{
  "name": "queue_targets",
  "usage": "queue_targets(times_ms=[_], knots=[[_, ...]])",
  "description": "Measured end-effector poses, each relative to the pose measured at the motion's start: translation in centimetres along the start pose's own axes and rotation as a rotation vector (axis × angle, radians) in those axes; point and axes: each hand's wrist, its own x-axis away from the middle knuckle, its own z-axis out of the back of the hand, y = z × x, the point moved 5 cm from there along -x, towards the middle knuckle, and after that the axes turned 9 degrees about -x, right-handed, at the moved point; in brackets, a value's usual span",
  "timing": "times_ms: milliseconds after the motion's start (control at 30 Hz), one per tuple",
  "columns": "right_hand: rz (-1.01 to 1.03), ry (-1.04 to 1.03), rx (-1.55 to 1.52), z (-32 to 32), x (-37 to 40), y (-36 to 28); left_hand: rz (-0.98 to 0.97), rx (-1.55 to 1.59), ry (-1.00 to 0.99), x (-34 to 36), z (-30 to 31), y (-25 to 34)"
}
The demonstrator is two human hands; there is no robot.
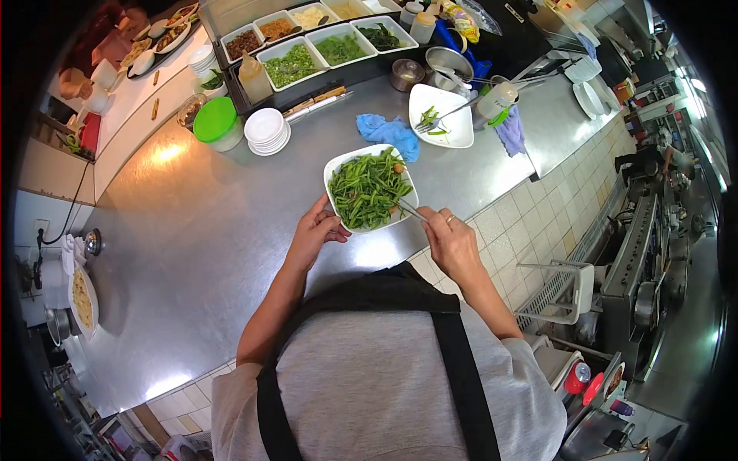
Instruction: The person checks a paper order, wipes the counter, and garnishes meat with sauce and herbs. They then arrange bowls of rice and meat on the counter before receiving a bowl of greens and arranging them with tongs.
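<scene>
A white squarish plate [326, 175] heaped with cooked green vegetables [367, 188] is right in front of me. My left hand [318, 224] grips its near left rim, with the thumb toward the edge. In my right hand [452, 242] is a thin metal utensil [412, 209]; its far end goes in among the greens at the plate's right side, so its kind is hidden. A few orange-brown bits lie among the greens. Just beyond, a second white plate [459, 132] holds a few green scraps and another metal utensil.
A blue cloth [390, 132] lies behind the greens. Stacked small white dishes [267, 129] and a green-lidded tub [217, 123] stand left of it. Topping trays [338, 48] line the back. A purple cloth [510, 132] lies right; a plate of food [83, 300] sits far left.
</scene>
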Motion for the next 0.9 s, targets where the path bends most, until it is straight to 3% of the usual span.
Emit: queue_targets(times_ms=[133, 333, 433, 633, 900], knots=[[-0.067, -0.035, -0.041, -0.5, 0.2, 1.1, 0.004, -0.001, 0.009, -0.1, 0.0, -0.1], [-0.386, -0.152, -0.196, -3.6, 0.7, 4.8, 0.005, 0.01, 0.006, -0.1, 0.0, -0.1], [-0.408, -0.161, -0.2, -3.2, -0.3, 4.2, -0.001, 0.006, 0.003, -0.1, 0.0, -0.1], [-0.168, -0.041, -0.136, -2.3, -1.0, 4.0, 0.0, 0.014, 0.003, -0.1, 0.1, -0.2], [-0.115, -0.102, 0.237, -1.1, -4.3, 4.5, -0.004, 0.01, 0.01, -0.2, 0.1, -0.4]])
